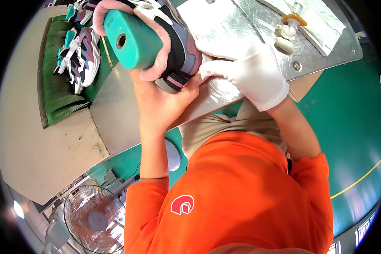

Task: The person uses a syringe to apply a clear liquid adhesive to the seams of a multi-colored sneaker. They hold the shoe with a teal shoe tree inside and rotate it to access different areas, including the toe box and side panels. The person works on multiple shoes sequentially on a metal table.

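A sneaker (pixel 184 53) in pink, black, mauve and white tilts over the table's near edge. A teal shoe last (pixel 135 40) with a round hole fills its opening, and fluffy pink lining curls around it. My bare left hand (pixel 158 101) wraps round the heel end from below, its fingers partly hidden behind the shoe. My right hand (pixel 260 78) wears a white glove. Its fingertips are bent together against the sneaker's lower side, close to my left thumb. Whether something small is pinched there is hidden.
Under the shoe lies a metal tabletop (pixel 241 21). White cloths (pixel 321 25), a clear piece with an orange flange (pixel 295 19) and a white oval lump (pixel 284 45) lie at right. More sneakers (pixel 86 59) rest on a green belt (pixel 57 106) at left. A fan (pixel 97 220) stands lower left.
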A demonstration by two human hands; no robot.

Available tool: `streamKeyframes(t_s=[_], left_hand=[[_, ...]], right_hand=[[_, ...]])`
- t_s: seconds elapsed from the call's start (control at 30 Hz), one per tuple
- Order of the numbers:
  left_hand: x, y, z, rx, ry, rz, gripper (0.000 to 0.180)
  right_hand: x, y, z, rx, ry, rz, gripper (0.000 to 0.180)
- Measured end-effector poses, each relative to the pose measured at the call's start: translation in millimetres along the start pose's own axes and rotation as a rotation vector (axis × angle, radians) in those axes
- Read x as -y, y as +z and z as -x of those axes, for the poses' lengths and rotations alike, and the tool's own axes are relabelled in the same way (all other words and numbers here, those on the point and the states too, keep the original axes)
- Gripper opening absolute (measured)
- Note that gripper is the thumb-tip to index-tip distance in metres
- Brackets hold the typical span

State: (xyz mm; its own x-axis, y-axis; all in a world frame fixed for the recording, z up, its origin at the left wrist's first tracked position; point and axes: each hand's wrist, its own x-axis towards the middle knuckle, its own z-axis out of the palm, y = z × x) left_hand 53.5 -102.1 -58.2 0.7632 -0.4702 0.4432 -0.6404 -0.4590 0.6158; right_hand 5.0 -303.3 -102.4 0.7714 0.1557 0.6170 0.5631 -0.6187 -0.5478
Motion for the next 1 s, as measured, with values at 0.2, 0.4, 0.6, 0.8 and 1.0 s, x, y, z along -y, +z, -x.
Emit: streamKeyframes(t_s=[0.2, 0.4, 0.6, 0.8, 1.0], left_hand=[[-11, 1, 9, 0.013, -0.250, 0.091, 0.058], [-18, 15, 32, -0.177, -0.313, 0.158, 0.054], [-11, 15, 37, -0.203, -0.311, 0.165, 0.042], [7, -3, 42, -0.058, -0.316, 0.173, 0.038], [4, -10, 43, -0.111, -0.272, 0.274, 0.049]], right_hand=[[-5, 2, 3, 0.067, -0.057, -0.015, 0.036], [23, 1, 3, 0.163, 0.081, 0.075, 0.027], [30, 19, 9, 0.029, 0.386, -0.386, 0.027], [25, 6, -4, 0.108, 0.525, -0.490, 0.024], [30, 22, 1, -0.066, 0.611, -0.763, 0.033]])
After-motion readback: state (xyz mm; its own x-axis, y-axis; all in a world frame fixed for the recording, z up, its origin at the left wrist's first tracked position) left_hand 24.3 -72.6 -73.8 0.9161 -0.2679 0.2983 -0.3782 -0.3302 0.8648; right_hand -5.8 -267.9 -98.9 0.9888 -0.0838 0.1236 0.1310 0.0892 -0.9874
